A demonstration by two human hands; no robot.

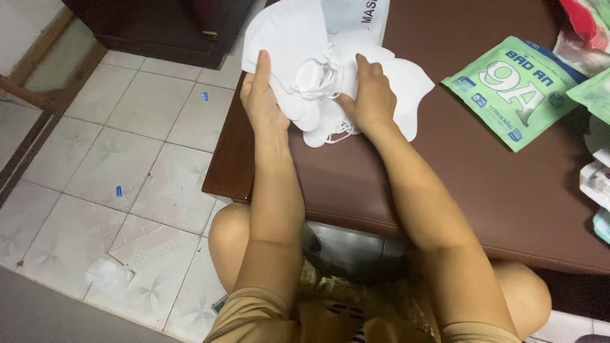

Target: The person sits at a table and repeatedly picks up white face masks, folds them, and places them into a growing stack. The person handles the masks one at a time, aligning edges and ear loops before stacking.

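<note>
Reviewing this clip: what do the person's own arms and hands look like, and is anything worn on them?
Both arms are bare from the hands up to short tan sleeves at the picture's lower edge. The left hand and the right hand are ungloved. No ring, watch, bracelet or marking shows on either arm from this head view.

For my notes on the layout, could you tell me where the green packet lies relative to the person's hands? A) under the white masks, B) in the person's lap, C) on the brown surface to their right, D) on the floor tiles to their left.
C: the green packet lies flat on the brown surface, to the right of the right hand and left hand, which hold the white masks.
</note>
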